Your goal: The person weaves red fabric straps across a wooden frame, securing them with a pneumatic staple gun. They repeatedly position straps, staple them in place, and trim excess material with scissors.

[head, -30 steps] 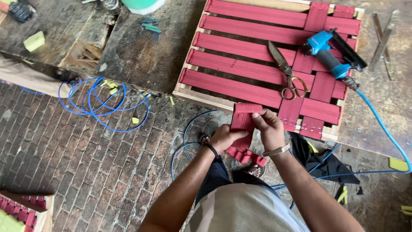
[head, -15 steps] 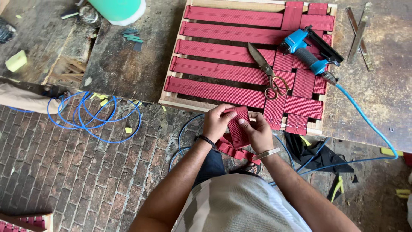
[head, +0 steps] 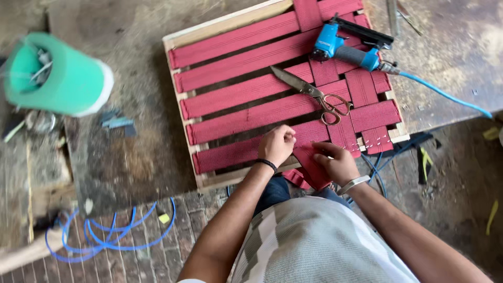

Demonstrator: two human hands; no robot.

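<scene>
Both gripping red webbing strap (head: 313, 166) at frame's near edge (head: 236, 177): left hand (head: 276, 145) pinching, right hand (head: 338, 163) clenched. Scissors (head: 314, 95) just beyond; open bench leftward.

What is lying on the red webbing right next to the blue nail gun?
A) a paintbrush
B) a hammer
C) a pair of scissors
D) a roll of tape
C: a pair of scissors, with steel blades and brownish loop handles, lies across the red webbing straps just below and left of the blue nail gun.
</scene>
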